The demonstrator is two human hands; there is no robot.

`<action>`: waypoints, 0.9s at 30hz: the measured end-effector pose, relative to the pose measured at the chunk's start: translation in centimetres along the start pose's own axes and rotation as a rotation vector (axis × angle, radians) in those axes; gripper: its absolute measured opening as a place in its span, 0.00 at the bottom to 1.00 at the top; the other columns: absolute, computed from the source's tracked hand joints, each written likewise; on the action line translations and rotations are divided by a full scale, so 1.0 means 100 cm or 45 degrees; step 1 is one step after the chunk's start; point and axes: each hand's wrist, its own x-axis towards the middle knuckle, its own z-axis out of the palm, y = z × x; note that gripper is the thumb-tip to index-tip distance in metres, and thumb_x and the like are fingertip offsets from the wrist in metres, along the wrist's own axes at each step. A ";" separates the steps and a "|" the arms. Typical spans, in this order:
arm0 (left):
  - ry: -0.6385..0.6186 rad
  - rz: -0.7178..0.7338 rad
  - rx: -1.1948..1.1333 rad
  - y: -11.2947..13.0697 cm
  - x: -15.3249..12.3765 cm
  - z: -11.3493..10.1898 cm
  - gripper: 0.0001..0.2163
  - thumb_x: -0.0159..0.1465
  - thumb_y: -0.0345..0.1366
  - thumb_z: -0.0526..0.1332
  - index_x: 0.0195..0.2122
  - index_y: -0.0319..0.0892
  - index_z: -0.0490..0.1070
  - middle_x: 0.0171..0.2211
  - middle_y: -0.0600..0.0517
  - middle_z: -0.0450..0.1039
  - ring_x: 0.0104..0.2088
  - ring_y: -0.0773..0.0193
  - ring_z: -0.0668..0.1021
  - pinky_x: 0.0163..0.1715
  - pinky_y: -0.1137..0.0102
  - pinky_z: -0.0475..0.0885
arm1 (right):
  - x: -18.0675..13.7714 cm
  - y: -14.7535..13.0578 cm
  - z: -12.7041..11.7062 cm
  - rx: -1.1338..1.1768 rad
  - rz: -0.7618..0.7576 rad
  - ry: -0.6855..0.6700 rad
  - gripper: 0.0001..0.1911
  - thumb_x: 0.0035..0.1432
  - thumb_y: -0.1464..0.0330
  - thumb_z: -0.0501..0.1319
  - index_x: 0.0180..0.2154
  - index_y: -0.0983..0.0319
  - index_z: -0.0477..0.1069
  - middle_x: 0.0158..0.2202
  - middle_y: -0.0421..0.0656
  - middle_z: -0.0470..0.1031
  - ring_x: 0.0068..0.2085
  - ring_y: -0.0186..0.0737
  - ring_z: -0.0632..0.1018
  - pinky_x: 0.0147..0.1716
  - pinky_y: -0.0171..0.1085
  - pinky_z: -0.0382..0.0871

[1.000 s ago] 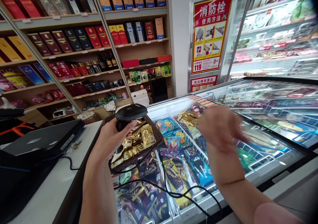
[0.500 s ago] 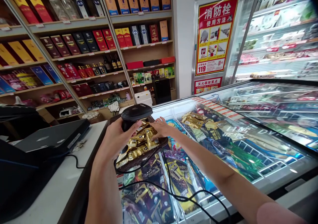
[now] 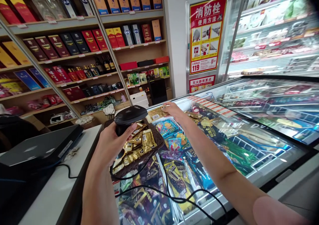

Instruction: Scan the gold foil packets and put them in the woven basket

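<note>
My left hand (image 3: 111,140) is wrapped around the handle of a black barcode scanner (image 3: 131,114), its head above a dark woven basket (image 3: 132,163). Small gold-wrapped packets (image 3: 149,140) fill the basket, which rests on the freezer's glass top. Beyond it, my right hand (image 3: 174,111) pinches the right end of a larger gold packet (image 3: 156,114), which shows a white barcode label. The fingertips are partly hidden. A black cable (image 3: 171,193) loops across the glass below both arms.
A chest freezer (image 3: 269,181) with bagged frozen goods stretches to the right. At left, a white counter (image 3: 53,185) carries a dark flat device (image 3: 40,143). Shelves (image 3: 89,54) of boxes and bottles stand behind, beside a red fire-hydrant poster (image 3: 208,34).
My right hand has moved from the packets in the basket to the larger gold packet beyond it. My left hand still holds the scanner. The view has shifted slightly right.
</note>
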 end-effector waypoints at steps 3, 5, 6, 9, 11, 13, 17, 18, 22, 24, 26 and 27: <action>-0.001 -0.005 -0.020 -0.001 0.003 0.005 0.25 0.52 0.60 0.66 0.32 0.40 0.74 0.23 0.52 0.74 0.24 0.63 0.72 0.22 0.72 0.62 | 0.001 -0.011 -0.015 0.165 0.108 -0.022 0.13 0.47 0.79 0.66 0.35 0.62 0.68 0.30 0.41 0.72 0.31 0.37 0.76 0.30 0.34 0.73; -0.009 -0.020 -0.025 -0.002 0.004 0.007 0.26 0.52 0.61 0.66 0.32 0.40 0.74 0.23 0.51 0.74 0.24 0.62 0.73 0.22 0.71 0.62 | -0.001 -0.016 -0.021 0.146 0.136 -0.068 0.14 0.44 0.81 0.65 0.31 0.62 0.66 0.27 0.39 0.71 0.29 0.36 0.75 0.29 0.33 0.73; -0.017 -0.026 -0.022 -0.002 0.004 0.008 0.26 0.51 0.61 0.66 0.33 0.40 0.74 0.23 0.51 0.73 0.24 0.62 0.73 0.23 0.71 0.62 | -0.003 -0.018 -0.023 0.119 0.140 -0.064 0.15 0.43 0.82 0.65 0.31 0.62 0.65 0.26 0.39 0.70 0.29 0.36 0.75 0.28 0.32 0.72; -0.041 -0.032 -0.006 -0.001 0.004 0.010 0.27 0.51 0.62 0.66 0.34 0.40 0.75 0.23 0.51 0.73 0.25 0.61 0.73 0.24 0.71 0.62 | -0.008 -0.023 -0.030 0.017 0.112 -0.060 0.19 0.41 0.83 0.64 0.35 0.61 0.65 0.28 0.38 0.70 0.30 0.36 0.75 0.28 0.32 0.71; -0.049 -0.032 0.011 -0.003 0.005 0.011 0.28 0.51 0.63 0.66 0.34 0.40 0.75 0.23 0.51 0.73 0.25 0.61 0.73 0.23 0.71 0.62 | -0.011 -0.025 -0.035 -0.074 0.074 -0.120 0.22 0.40 0.82 0.63 0.39 0.60 0.66 0.29 0.38 0.70 0.30 0.37 0.75 0.27 0.32 0.70; -0.053 -0.027 0.031 -0.006 0.006 0.011 0.28 0.51 0.63 0.65 0.34 0.40 0.75 0.23 0.51 0.74 0.25 0.61 0.73 0.23 0.71 0.62 | -0.015 -0.027 -0.040 -0.183 0.030 -0.208 0.23 0.41 0.81 0.62 0.41 0.58 0.67 0.30 0.38 0.70 0.30 0.37 0.74 0.25 0.31 0.67; -0.042 -0.013 0.078 -0.014 0.009 0.012 0.27 0.52 0.63 0.65 0.33 0.40 0.74 0.23 0.51 0.74 0.26 0.61 0.74 0.23 0.71 0.62 | -0.021 -0.033 -0.046 -0.376 -0.062 -0.281 0.18 0.43 0.79 0.61 0.38 0.58 0.71 0.34 0.40 0.71 0.31 0.37 0.72 0.24 0.30 0.63; -0.041 -0.009 0.090 -0.015 0.010 0.012 0.27 0.52 0.63 0.65 0.33 0.40 0.74 0.23 0.51 0.75 0.25 0.61 0.73 0.23 0.71 0.62 | -0.022 -0.034 -0.046 -0.401 -0.083 -0.278 0.17 0.44 0.78 0.61 0.38 0.58 0.72 0.35 0.41 0.71 0.32 0.37 0.71 0.25 0.30 0.63; -0.068 0.018 0.112 -0.013 0.010 0.014 0.26 0.54 0.62 0.64 0.32 0.40 0.75 0.22 0.51 0.73 0.23 0.63 0.72 0.21 0.72 0.61 | -0.026 -0.038 -0.045 -0.435 -0.139 -0.245 0.15 0.45 0.78 0.61 0.37 0.59 0.72 0.40 0.42 0.73 0.32 0.36 0.70 0.25 0.31 0.62; -0.081 0.035 0.123 -0.010 0.008 0.014 0.25 0.54 0.61 0.64 0.32 0.40 0.75 0.21 0.52 0.72 0.22 0.64 0.70 0.20 0.72 0.60 | -0.027 -0.039 -0.045 -0.439 -0.144 -0.257 0.15 0.45 0.77 0.61 0.37 0.59 0.72 0.40 0.42 0.73 0.31 0.36 0.70 0.25 0.31 0.61; -0.089 0.041 0.124 -0.007 0.007 0.015 0.25 0.55 0.61 0.64 0.33 0.39 0.75 0.20 0.52 0.71 0.21 0.65 0.68 0.19 0.72 0.59 | -0.029 -0.041 -0.044 -0.453 -0.133 -0.280 0.15 0.45 0.77 0.60 0.38 0.59 0.71 0.40 0.42 0.74 0.31 0.36 0.71 0.26 0.31 0.61; -0.093 0.037 0.118 -0.005 0.006 0.015 0.25 0.54 0.60 0.64 0.34 0.39 0.76 0.20 0.52 0.71 0.20 0.65 0.68 0.19 0.72 0.58 | -0.030 -0.042 -0.044 -0.467 -0.127 -0.290 0.16 0.45 0.77 0.60 0.38 0.59 0.71 0.40 0.42 0.73 0.32 0.36 0.71 0.26 0.31 0.62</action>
